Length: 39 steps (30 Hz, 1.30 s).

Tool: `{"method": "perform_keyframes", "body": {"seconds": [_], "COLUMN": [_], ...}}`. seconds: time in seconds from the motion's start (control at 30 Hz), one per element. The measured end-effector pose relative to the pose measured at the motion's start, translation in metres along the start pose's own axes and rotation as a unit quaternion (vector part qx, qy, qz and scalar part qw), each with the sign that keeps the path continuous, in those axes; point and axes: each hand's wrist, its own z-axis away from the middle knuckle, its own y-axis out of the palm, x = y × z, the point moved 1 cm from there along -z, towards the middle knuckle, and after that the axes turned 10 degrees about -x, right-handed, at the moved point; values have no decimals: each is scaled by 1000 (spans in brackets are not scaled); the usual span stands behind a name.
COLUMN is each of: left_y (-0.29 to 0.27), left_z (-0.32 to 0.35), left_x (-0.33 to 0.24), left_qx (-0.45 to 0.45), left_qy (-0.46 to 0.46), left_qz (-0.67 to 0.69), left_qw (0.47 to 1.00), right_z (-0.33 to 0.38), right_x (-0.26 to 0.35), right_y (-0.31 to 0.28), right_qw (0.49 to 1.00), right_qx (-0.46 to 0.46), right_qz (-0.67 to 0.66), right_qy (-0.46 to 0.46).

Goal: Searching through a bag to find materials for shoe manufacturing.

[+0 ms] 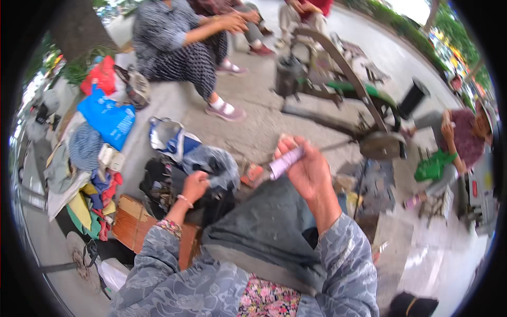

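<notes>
Person's two hands above the lap, seen from the head. The right hand (310,171), palm turned up, grips a lilac roll (287,162) between its bent fingers and palm; the roll's pale end points to the lower left. The roll is above a dark cloth (264,227) spread over the lap, to the right of the left hand (195,186). The left hand has its fingers drawn together; whether they pinch anything cannot be told. Beside it is a clear plastic bag (219,164), with a blue-and-white bag (182,145) just beyond. A black bag (156,182) and a brown box (129,221) are on the person's left. Farther left, a blue bag (108,117) lies near a red bag (100,75) and a blue knitted hat (85,145). Ahead and to the right stands a metal machine with a curved bar (351,71) and a round wheel (380,145). Beyond the left hand sits a person in patterned trousers (182,76); at far right, another seated person is beside a green bag (435,165).
</notes>
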Motion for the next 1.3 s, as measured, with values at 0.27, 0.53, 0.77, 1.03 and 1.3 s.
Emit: {"method": "perform_keyframes", "body": {"seconds": [0.27, 0.53, 0.77, 1.03, 1.3], "left_y": [-56, -78, -49, -33, -10], "left_z": [-15, 2, 9, 16, 45], "left_x": [-179, -209, -213, -233, -229], "left_qx": [10, 99, 73, -7, -146], "left_qy": [8, -47, -128, -40, 266], "left_qz": [316, 500, 520, 508, 257], "left_qw": [949, 859, 841, 861, 918], "right_z": [-47, -49, -35, 5, 37], "right_x": [-58, -100, -82, -52, -54], "right_y": [85, 83, 50, 14, -12], "right_qw": [998, 997, 995, 997, 996], "right_qx": [43, 65, 79, 29, 46], "right_qz": [41, 22, 53, 71, 75], "right_qy": [25, 19, -17, -25, -3]}}
